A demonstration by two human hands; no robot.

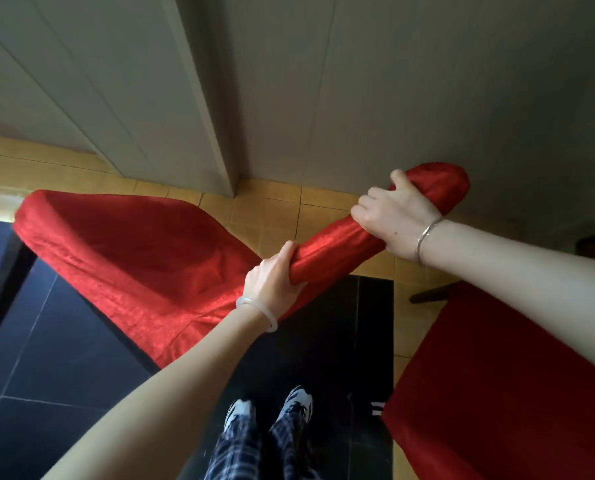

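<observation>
Arms stretch forward and apart, forearms bare. The left hand [271,282] sits low and central, its grip closed round the near end of a twisted red roll [337,245], with a white bangle [258,311] at the wrist. The right hand [393,220], higher and farther out, has its grip closed over the roll near the far end, knuckles up, with a silver bangle [427,239] at the wrist. The roll slants through the air between them above the floor [271,209], and from the left hand the same red cloth [143,251] fans out leftward over a dark-legged chair [1,282].
</observation>
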